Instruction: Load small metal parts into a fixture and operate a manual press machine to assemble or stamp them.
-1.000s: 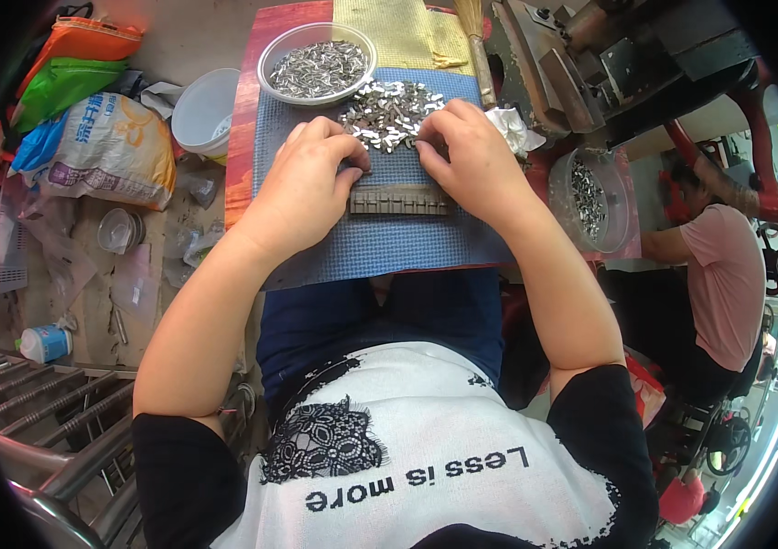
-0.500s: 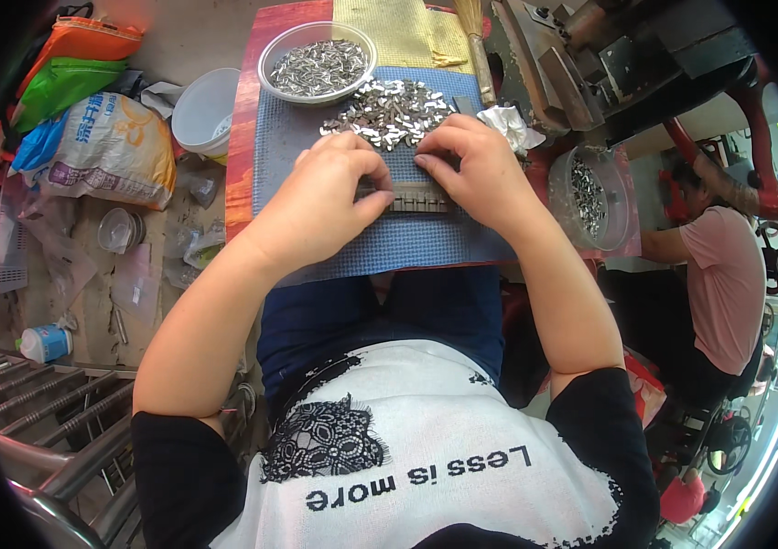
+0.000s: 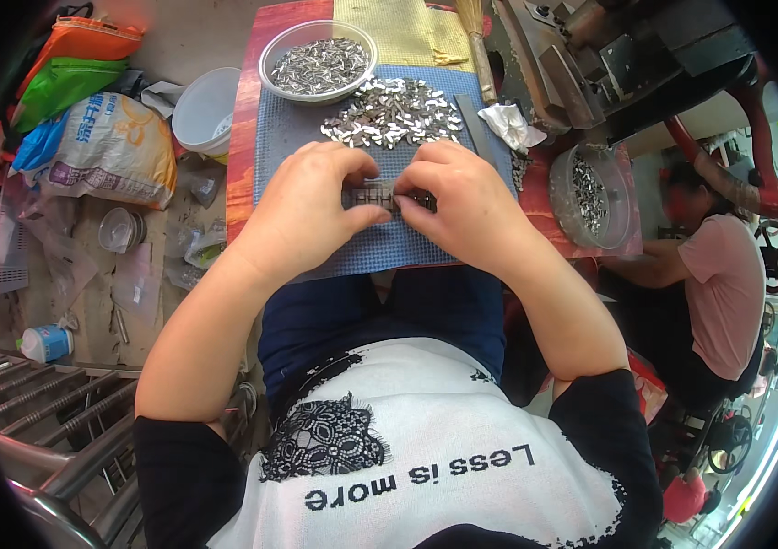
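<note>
A narrow slotted metal block [image 3: 373, 196] lies crosswise on the blue textured mat [image 3: 343, 261], near its front. My left hand [image 3: 308, 201] grips the block's left end, thumb along the near edge and fingers over the far edge. Over its right part, my right hand [image 3: 462, 197] is closed in a pinch, its fingertips touching the slots. Whatever lies between those fingertips is too small and hidden to name. Just beyond both hands spreads a loose pile of small silvery and dark metal pieces [image 3: 394, 114].
A clear bowl of metal pins [image 3: 318, 69] stands behind the pile. A flat dark bar [image 3: 474, 128], a brush [image 3: 476, 46] and crumpled white paper [image 3: 511, 126] lie at right, beside another tub [image 3: 590, 197]. Machinery [image 3: 581, 69] borders the table; a co-worker [image 3: 723, 284] sits beyond.
My right hand has moved left and nearer, onto the block. My left hand has shifted left to the block's end. The block sits further left, and the flat bar is now uncovered.
</note>
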Demonstrator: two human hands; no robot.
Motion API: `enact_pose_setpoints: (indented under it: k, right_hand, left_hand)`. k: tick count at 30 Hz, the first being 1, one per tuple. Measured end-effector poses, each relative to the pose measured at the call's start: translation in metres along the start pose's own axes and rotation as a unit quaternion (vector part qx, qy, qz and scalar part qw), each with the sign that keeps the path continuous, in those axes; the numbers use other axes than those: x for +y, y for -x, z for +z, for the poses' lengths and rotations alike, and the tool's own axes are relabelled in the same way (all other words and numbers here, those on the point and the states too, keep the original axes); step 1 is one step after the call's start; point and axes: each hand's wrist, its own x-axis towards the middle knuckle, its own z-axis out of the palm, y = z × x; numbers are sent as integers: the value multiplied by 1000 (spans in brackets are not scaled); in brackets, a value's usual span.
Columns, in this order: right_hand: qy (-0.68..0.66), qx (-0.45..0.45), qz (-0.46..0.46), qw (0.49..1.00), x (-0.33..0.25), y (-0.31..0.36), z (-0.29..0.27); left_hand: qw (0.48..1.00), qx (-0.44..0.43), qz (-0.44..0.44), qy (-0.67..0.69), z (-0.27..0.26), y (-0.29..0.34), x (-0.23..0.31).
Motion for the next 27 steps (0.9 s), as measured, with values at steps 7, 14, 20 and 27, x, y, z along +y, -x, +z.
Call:
enact_pose_setpoints:
  k: [7,14,20,27]
  right_hand:
    - [-86,90,91,988,15,3,-20]
    - [-111,202,119,966,34,19,3]
    - [-113,230,87,962,35,20,17]
    - [-115,220,95,964,34,20,14]
  left_hand:
    - [997,56,45,-31,8,16,-12]
    - [987,131,67,-70,-29,-17,-8]
    - [940,6,-16,-340,-85,-87,-34]
    - [949,-47,-48,-309,-75,-120,-39]
